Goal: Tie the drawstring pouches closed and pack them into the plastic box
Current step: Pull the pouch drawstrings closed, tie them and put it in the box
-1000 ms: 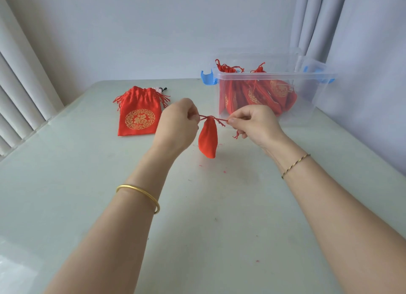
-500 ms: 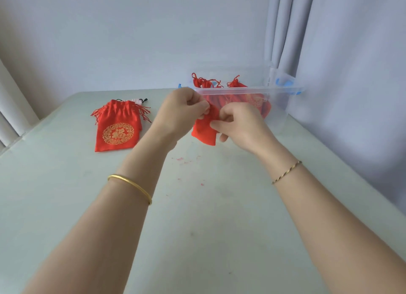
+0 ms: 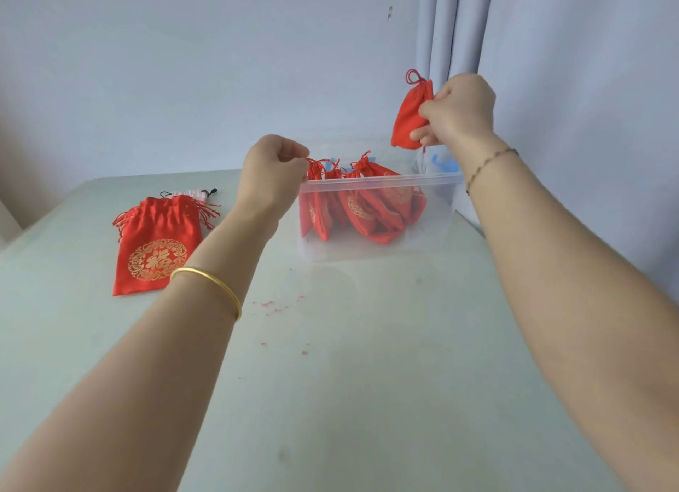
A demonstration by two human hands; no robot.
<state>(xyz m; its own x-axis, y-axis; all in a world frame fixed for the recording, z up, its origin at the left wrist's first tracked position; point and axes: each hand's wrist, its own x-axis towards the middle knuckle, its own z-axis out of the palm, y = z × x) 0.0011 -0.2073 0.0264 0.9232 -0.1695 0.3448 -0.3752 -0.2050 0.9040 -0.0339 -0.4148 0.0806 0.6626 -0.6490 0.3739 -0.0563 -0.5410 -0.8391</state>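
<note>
While the right hand [image 3: 457, 111] grips a small red pouch [image 3: 409, 115], fingers curled round its side, the pouch hangs upright with its knotted cord on top, above the back right corner of the box [image 3: 382, 181]. The drop looks to be downward and a little toward the box's middle, beside the packed pouches [image 3: 367, 208]. The left hand [image 3: 272, 170] is curled at the box's left rim by their cords; whether it pinches one I cannot tell. Left of the box, another pouch [image 3: 158, 245] lies flat on the table [image 3: 367, 381].

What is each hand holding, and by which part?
Right hand grips a red pouch by its side. Left hand is curled beside the plastic box; whether it pinches a cord cannot be told.
</note>
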